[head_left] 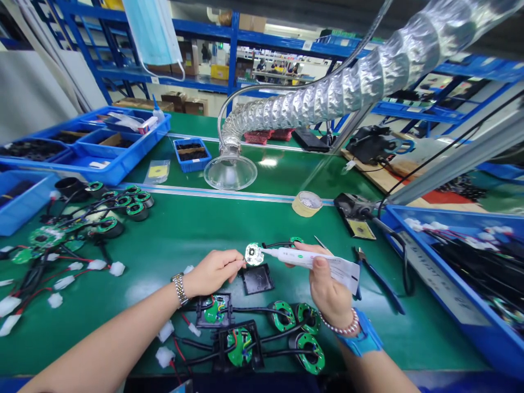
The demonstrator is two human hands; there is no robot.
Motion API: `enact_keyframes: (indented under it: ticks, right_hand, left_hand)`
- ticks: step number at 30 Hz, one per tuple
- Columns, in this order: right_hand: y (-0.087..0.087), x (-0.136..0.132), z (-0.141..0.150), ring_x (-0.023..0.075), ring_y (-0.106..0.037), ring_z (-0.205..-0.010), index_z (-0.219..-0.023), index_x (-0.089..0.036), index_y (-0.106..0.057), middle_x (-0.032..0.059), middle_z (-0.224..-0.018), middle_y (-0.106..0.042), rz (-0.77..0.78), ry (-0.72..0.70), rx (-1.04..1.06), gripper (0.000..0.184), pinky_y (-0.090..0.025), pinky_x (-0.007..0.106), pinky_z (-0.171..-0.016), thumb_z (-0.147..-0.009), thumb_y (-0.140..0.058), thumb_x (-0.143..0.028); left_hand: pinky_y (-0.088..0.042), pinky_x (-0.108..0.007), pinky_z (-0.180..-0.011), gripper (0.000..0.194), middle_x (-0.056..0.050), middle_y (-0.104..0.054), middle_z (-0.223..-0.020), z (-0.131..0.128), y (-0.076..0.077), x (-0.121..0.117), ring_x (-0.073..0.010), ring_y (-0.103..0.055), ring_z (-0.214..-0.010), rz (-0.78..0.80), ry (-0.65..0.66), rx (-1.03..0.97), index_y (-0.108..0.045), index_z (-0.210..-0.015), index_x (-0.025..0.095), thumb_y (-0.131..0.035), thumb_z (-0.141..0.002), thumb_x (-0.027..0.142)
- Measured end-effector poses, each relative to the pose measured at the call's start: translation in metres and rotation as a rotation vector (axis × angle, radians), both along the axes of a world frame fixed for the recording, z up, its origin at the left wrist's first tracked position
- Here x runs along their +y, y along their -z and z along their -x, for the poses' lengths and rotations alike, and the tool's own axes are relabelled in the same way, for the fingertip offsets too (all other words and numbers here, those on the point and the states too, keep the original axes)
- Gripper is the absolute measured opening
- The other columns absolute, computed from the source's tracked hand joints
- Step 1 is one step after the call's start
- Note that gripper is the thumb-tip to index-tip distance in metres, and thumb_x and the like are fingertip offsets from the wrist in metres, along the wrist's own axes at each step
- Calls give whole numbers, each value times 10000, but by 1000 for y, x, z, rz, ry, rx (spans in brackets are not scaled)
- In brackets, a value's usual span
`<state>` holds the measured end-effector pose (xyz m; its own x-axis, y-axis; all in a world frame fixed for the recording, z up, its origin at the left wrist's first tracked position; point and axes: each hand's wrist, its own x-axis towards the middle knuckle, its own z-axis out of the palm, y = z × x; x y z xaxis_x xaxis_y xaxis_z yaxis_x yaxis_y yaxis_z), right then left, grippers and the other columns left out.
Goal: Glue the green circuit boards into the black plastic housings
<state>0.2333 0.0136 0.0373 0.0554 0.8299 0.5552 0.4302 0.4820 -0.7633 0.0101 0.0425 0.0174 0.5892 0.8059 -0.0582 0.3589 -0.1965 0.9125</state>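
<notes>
My left hand point(216, 272) pinches the edge of a small round white circuit board point(254, 254) and holds it above the bench. In my right hand point(329, 286) is a white glue tube point(315, 261), its thin nozzle pointing left and reaching the board's right edge; I cannot tell whether it touches. Below the board lies a black plastic cover point(257, 279). Closer to me are black housings with green circuit boards point(239, 347), wired by black cables to ring-shaped green boards point(310, 352). White connectors point(165, 356) on red wires lie at their left.
Blue-handled pliers point(382, 284) and a tape roll point(307, 203) lie to the right. A fume hood point(230, 173) on a silver duct hangs over the bench. Wired assemblies point(49, 237) cover the left side; blue bins point(454, 295) stand on both sides.
</notes>
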Motion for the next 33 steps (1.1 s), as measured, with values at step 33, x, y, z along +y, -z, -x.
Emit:
enact_keyframes:
  ticks: [33]
  right_hand:
    - [-9,-13,-4,170,-648,-794,-878,-179,-663,70,-852,-687,-159,-62,-211,289,-537,282,-702,-895,-392,-279]
  left_hand:
    - [-387,-237,-701,285,38,-506,-541,2,2,-1,-108,-459,-593,82,12,-133,-479,-638,166,-387,-866,308]
